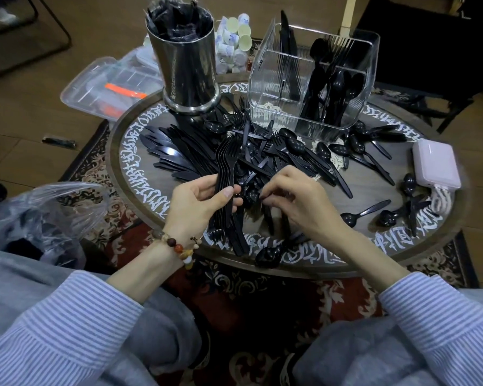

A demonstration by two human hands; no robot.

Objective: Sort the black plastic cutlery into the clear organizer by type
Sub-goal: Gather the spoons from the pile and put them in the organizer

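My left hand point(201, 201) grips a stacked bundle of black forks point(227, 165), tines pointing away from me. My right hand point(293, 196) reaches into the pile of loose black cutlery point(262, 160) at the table's middle, fingertips curled down and pinching a piece there; which piece is hidden. The clear organizer point(279, 79) stands at the back right. Its right compartments hold spoons and forks point(332, 79), a back compartment holds knives, and the front left compartment has nothing in it. A fan of knives point(165, 151) lies left of the pile.
A metal cylinder point(187, 65) of wrapped black items stands at the back left of the round table point(374, 246). A pink power bank point(437, 165) lies at the right edge. Loose spoons point(357, 213) are scattered right. A plastic bag point(48, 213) sits by my left knee.
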